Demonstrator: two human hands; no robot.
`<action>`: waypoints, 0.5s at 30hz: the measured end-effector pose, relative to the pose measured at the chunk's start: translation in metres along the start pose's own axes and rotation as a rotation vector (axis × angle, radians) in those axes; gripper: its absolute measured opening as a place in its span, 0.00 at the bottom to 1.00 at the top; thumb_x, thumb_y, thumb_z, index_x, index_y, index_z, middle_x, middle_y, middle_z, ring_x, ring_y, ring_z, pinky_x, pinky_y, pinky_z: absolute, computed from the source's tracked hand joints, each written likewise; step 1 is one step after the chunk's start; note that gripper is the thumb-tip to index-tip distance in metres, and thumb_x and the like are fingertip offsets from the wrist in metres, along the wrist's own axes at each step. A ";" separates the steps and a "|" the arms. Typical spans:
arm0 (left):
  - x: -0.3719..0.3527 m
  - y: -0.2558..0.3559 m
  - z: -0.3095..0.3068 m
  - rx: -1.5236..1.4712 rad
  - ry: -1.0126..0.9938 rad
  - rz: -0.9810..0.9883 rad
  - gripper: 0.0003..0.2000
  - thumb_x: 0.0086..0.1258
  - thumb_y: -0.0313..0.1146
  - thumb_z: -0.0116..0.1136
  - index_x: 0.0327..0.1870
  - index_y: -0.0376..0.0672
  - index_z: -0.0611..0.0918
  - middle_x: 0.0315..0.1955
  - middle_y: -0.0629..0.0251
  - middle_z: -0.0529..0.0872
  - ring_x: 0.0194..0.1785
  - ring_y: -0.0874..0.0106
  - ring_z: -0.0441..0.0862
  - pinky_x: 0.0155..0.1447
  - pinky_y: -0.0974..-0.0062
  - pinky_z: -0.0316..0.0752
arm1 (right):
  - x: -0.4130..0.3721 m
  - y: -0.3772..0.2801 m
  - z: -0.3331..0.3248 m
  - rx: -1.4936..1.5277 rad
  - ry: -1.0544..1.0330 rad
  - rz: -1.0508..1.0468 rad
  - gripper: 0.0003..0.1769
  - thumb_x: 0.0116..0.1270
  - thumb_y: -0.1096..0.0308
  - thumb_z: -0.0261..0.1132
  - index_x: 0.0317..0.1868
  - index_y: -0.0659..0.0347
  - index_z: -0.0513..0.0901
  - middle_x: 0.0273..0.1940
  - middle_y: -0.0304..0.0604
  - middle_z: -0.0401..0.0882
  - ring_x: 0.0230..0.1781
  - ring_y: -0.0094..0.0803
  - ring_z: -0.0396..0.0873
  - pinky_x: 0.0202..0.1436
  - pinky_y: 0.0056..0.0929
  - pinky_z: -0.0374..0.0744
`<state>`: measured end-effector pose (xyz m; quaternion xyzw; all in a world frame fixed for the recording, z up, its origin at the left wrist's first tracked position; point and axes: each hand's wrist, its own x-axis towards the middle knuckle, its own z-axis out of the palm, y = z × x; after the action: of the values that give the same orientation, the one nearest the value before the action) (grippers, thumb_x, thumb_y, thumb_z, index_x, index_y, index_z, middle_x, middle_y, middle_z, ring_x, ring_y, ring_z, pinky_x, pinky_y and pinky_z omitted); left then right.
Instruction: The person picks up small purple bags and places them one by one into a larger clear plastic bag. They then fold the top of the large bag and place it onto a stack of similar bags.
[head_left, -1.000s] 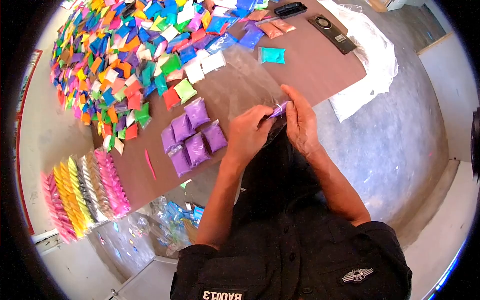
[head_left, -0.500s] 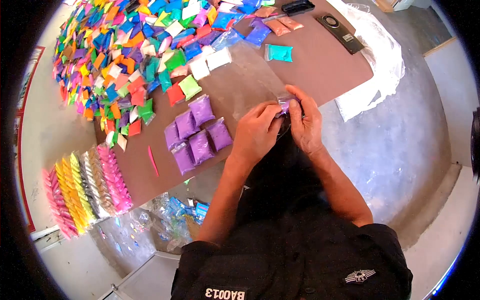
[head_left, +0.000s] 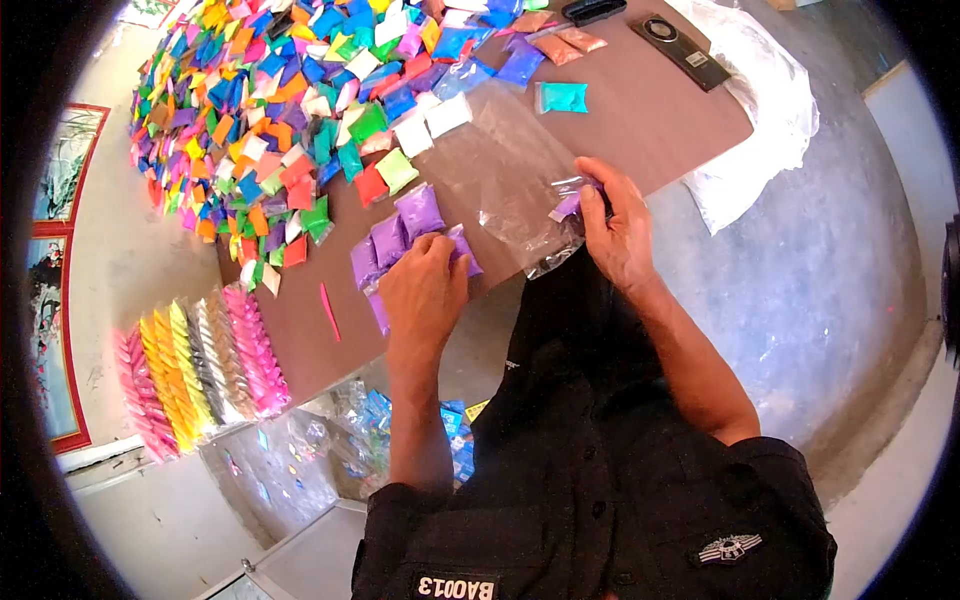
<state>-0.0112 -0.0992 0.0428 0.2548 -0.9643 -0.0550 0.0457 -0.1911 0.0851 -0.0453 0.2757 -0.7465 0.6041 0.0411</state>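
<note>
My left hand rests over a cluster of purple packets, its fingers curled down and closed around one of them. The hand hides part of the group. To the right, my right hand pinches a small purple packet between thumb and fingers at the table's front edge. A large clear plastic bag lies flat on the brown table beside it, its crinkled end close to my right fingers.
A big heap of multicoloured packets covers the table's far left. Rows of twisted coloured packs lie at the left edge, near a pink stick. A teal packet, a black device and white plastic sheeting are toward the right.
My left hand has left my right hand and moved left onto the purple packets. My right hand keeps hold of the small purple packet. The view has shifted slightly.
</note>
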 end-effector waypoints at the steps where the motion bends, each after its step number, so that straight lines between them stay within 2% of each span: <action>1: 0.001 0.002 0.000 -0.009 0.005 -0.002 0.13 0.76 0.43 0.71 0.51 0.45 0.91 0.51 0.59 0.94 0.51 0.52 0.93 0.54 0.54 0.85 | 0.000 0.001 0.000 -0.001 0.005 -0.001 0.17 0.79 0.72 0.67 0.65 0.64 0.87 0.61 0.55 0.90 0.64 0.53 0.86 0.71 0.47 0.81; 5: 0.003 0.004 0.001 -0.003 -0.039 -0.020 0.14 0.74 0.41 0.73 0.54 0.45 0.90 0.52 0.57 0.93 0.51 0.51 0.92 0.54 0.54 0.85 | -0.001 0.005 0.001 0.016 0.008 -0.019 0.18 0.78 0.73 0.67 0.65 0.64 0.87 0.60 0.55 0.90 0.63 0.54 0.86 0.71 0.47 0.81; 10: 0.005 0.000 0.002 -0.051 -0.033 -0.015 0.21 0.70 0.39 0.77 0.61 0.42 0.88 0.57 0.54 0.92 0.51 0.49 0.92 0.55 0.53 0.85 | 0.000 0.004 0.001 0.006 0.012 -0.034 0.18 0.78 0.73 0.68 0.65 0.64 0.87 0.60 0.56 0.90 0.63 0.54 0.87 0.71 0.48 0.81; 15: 0.007 -0.001 0.005 -0.083 -0.048 -0.001 0.22 0.70 0.39 0.77 0.62 0.41 0.88 0.56 0.52 0.91 0.51 0.49 0.92 0.56 0.53 0.85 | 0.001 0.005 0.001 -0.009 0.011 -0.054 0.18 0.77 0.73 0.68 0.64 0.65 0.88 0.60 0.56 0.90 0.63 0.54 0.87 0.71 0.48 0.81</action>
<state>-0.0173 -0.1033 0.0384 0.2516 -0.9620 -0.1011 0.0329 -0.1938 0.0844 -0.0495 0.2923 -0.7413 0.6010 0.0625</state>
